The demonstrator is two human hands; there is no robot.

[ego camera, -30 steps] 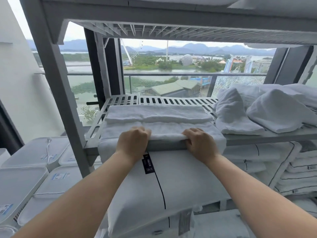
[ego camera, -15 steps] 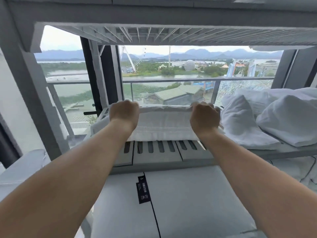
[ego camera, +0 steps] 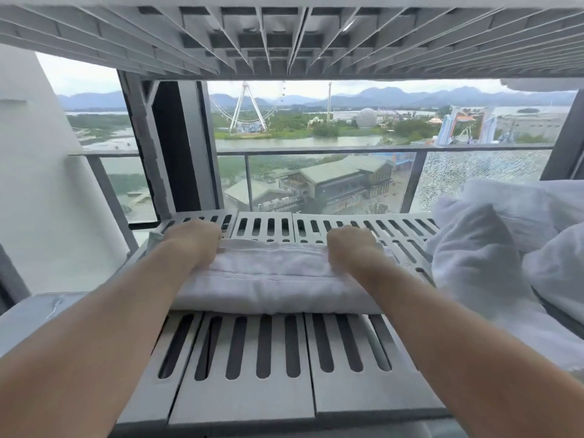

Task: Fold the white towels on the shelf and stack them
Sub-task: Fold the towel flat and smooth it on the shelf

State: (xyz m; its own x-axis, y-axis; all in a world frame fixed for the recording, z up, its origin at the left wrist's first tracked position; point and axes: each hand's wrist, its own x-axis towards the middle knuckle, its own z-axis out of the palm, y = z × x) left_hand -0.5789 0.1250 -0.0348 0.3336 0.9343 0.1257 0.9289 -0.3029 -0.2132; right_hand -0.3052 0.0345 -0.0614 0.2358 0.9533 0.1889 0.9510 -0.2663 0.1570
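Observation:
A white towel (ego camera: pixel 271 279), folded into a long flat band, lies across the middle of the grey slotted shelf (ego camera: pixel 252 368). My left hand (ego camera: pixel 192 241) sits at the towel's far left edge and my right hand (ego camera: pixel 350 246) at its far right part. On both hands the fingers curl over the far edge of the cloth and grip it. The fingertips are hidden behind the knuckles. A heap of unfolded white towels (ego camera: pixel 483 257) lies on the shelf at the right, just beside my right hand.
The ribbed underside of the shelf above (ego camera: pixel 284 36) hangs low over the work area. Behind the shelf are a dark window frame (ego camera: pixel 177 147) and a glass balcony rail (ego camera: pixel 316 150). Bare slotted shelf shows in front of the towel.
Both hands carried the towel's near edge from the shelf's front lip over to the far side, folding it. The towel now lies deeper on the shelf as a narrower band.

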